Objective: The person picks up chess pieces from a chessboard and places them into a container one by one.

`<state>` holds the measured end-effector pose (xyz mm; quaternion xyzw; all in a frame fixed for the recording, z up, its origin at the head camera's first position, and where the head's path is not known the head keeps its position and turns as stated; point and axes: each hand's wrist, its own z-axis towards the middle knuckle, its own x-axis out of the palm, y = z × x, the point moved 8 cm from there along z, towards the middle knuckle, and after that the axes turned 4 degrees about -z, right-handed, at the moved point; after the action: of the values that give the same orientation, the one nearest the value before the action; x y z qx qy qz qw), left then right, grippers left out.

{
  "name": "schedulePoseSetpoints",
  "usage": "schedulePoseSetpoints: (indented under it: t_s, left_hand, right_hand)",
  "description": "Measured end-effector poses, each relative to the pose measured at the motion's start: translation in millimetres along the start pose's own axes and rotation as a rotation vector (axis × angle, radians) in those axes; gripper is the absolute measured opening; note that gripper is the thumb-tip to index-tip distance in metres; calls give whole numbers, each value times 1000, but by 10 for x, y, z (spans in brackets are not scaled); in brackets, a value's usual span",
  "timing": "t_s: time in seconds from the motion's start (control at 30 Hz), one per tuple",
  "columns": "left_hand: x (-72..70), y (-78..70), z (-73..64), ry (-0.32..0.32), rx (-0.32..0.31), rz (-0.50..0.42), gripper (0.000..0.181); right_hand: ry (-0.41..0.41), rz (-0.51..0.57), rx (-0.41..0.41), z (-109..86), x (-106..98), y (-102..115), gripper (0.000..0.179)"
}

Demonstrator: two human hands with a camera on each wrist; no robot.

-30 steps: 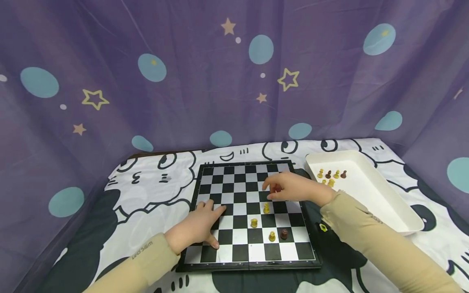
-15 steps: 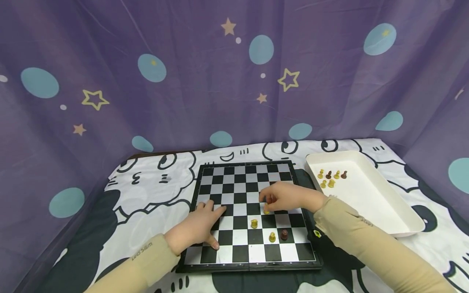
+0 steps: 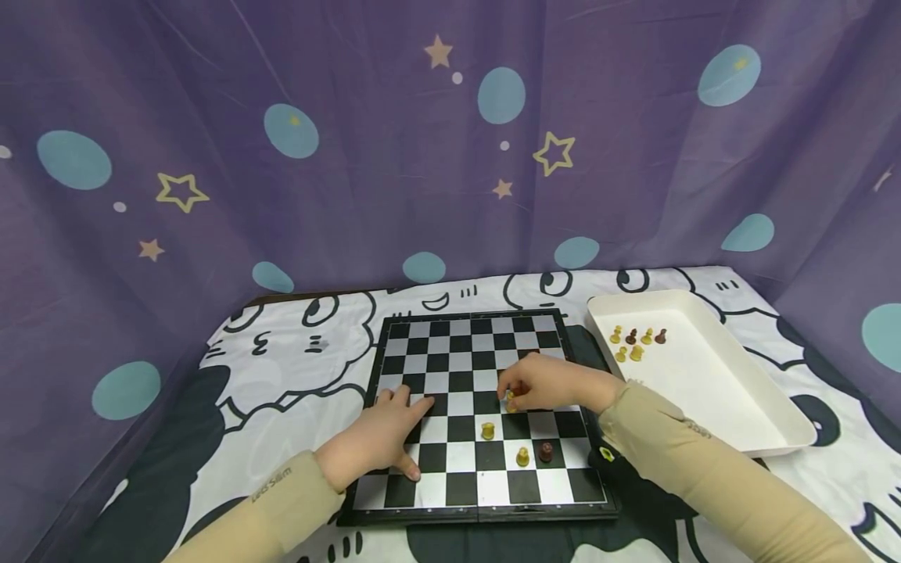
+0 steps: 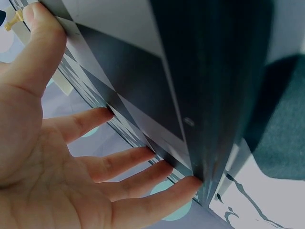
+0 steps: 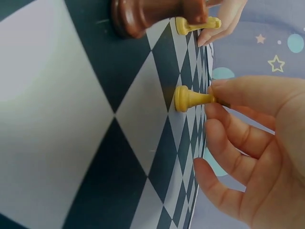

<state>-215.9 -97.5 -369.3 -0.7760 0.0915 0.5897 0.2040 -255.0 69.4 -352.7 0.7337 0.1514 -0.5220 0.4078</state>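
Note:
A black-and-white chessboard (image 3: 461,403) lies before me. My right hand (image 3: 552,383) pinches the top of a yellow chess piece (image 5: 189,98) between thumb and index finger; its base is on or just above a square. The fingers hide its head. My left hand (image 3: 376,438) rests on the board's left side with fingers spread, and the fingertips touch the surface in the left wrist view. Nearer me stand a yellow piece (image 3: 488,430), a yellow pawn (image 3: 522,457) and a dark brown piece (image 3: 545,452), which looms large as a brown piece (image 5: 152,14) in the right wrist view.
A white tray (image 3: 718,383) stands right of the board, with several yellow and brown pieces (image 3: 636,353) in its far left corner. A cartoon-print cloth (image 3: 281,352) covers the table. Behind hangs a purple curtain (image 3: 352,195).
My right hand has come down and slightly nearer from above the board and taken the yellow piece's top in its fingertips. My left hand has stayed put.

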Motion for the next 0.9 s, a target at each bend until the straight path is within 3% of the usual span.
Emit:
schedulePoseSetpoints:
  t_s: [0.9]
  left_hand:
    - [-16,-31,-23,6,-3,-5,101]
  right_hand:
    - [-49,12,-53,2,16,5,7]
